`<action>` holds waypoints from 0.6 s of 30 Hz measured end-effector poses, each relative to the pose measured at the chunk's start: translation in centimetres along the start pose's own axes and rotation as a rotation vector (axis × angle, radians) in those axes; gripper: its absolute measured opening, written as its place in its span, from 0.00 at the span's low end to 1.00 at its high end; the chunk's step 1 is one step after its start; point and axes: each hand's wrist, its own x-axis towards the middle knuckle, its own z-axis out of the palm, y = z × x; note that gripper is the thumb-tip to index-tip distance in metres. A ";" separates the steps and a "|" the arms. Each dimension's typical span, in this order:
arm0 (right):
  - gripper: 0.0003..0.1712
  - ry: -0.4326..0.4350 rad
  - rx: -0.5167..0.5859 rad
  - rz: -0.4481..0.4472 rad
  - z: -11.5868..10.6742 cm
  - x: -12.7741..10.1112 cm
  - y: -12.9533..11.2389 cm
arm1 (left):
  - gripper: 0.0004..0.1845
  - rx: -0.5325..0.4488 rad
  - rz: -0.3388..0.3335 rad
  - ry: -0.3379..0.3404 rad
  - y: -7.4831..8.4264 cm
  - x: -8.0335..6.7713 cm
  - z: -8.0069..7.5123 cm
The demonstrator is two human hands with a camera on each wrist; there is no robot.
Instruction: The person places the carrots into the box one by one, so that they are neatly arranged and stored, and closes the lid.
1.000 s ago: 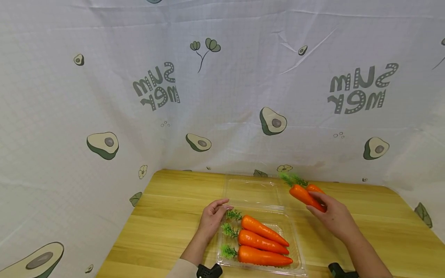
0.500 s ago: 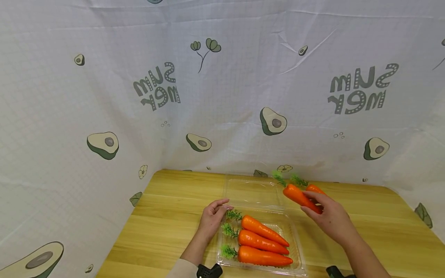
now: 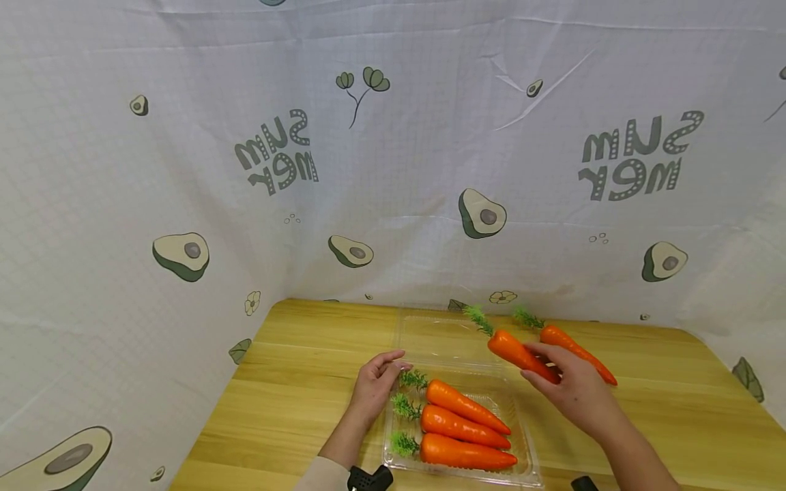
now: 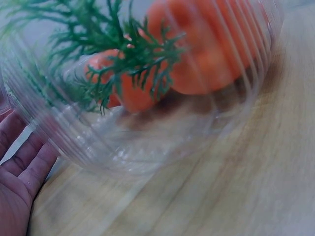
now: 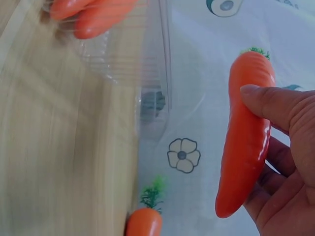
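Observation:
My right hand (image 3: 574,389) grips an orange carrot (image 3: 516,351) above the table, right of the container. The thumb lies along one side in the right wrist view, and its green top points away to the upper left. My left hand (image 3: 372,389) rests against the far left corner of a clear plastic container (image 3: 529,436), its fingers fairly straight beside the wall in the left wrist view. Three carrots (image 3: 463,427) lie side by side inside, green leaves (image 3: 405,408) to the left. Another carrot (image 3: 577,351) lies on the table behind my right hand.
The container's clear lid (image 3: 445,337) lies folded back toward the wall. A wooden table (image 3: 264,409) extends on both sides. White printed cloth (image 3: 405,170) hangs behind and at the sides.
My right hand has carried its carrot left and slightly toward me, nearer the container. The carrot lying behind it has come into fuller view. My left hand has stayed at the container's corner.

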 end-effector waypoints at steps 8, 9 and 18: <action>0.27 0.021 -0.027 -0.053 0.2 -0.2 -0.9 | 0.19 -0.001 0.011 -0.005 0.0 0.0 0.0; 0.27 0.022 -0.027 -0.056 0.3 -0.3 -1.0 | 0.19 -0.001 0.014 -0.007 0.0 0.0 0.0; 0.25 0.041 -0.022 -0.124 1.3 -0.9 -1.9 | 0.20 -0.003 0.035 -0.008 0.1 -0.1 0.0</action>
